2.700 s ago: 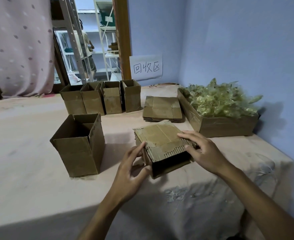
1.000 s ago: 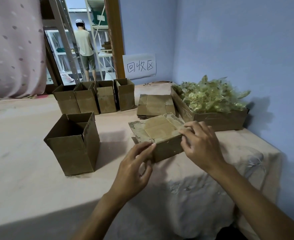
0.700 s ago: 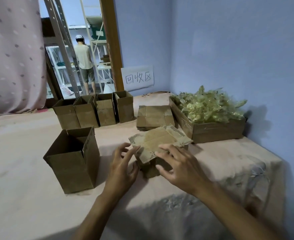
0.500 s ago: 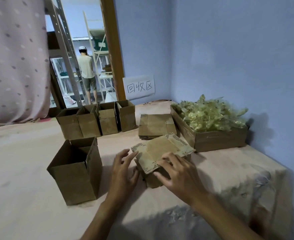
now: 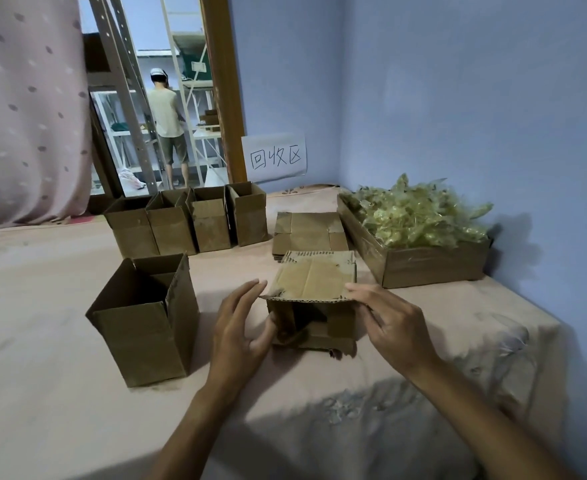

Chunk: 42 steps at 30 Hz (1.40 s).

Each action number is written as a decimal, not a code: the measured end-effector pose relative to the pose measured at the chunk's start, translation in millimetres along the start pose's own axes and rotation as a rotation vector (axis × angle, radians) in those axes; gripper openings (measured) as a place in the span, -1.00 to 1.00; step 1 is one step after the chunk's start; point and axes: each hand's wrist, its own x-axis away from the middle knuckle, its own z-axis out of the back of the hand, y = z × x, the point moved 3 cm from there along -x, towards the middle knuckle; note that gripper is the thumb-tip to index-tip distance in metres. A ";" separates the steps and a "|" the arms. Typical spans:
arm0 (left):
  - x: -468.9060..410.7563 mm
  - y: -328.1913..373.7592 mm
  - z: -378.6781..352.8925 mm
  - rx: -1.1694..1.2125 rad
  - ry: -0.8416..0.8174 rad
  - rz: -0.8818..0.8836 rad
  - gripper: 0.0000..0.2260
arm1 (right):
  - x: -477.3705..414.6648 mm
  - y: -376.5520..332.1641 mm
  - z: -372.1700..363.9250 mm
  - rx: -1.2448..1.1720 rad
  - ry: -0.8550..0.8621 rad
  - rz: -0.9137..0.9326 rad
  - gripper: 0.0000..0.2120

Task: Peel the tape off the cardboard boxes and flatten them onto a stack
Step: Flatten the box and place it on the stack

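Note:
A small cardboard box (image 5: 314, 277) lies on its side on the pink-covered table (image 5: 42, 358), its open end facing me and tape residue on its upper panel. My left hand (image 5: 240, 329) is against the box's left side, fingers straight and thumb touching the wall. My right hand (image 5: 390, 323) holds the box's right front corner, index finger on the upper edge and thumb below it. Just behind lies a stack of flattened boxes (image 5: 307, 232).
An upright open box (image 5: 146, 320) stands to the left. A row of several open boxes (image 5: 188, 226) lines the back. A cardboard tray (image 5: 430, 268) heaped with peeled tape (image 5: 416, 216) sits at the right by the blue wall. A person (image 5: 165, 123) stands beyond the doorway.
The box has been turned so its open end faces me. My left hand slid to its left side and my right hand moved from the top to its right front corner.

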 end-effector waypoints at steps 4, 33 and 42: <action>3.2 9.6 -8.0 -0.008 -0.006 -0.069 -0.53 | 4.2 23.1 -3.0 -0.060 -0.037 -0.128 -0.76; 2.5 8.2 -32.2 -0.039 -0.297 0.086 -0.29 | 4.4 4.5 -31.5 0.112 -0.011 -0.264 -0.52; 3.4 13.3 -31.2 -0.039 -0.310 0.097 -0.33 | 1.4 1.8 -27.8 0.172 -0.070 -0.236 -0.49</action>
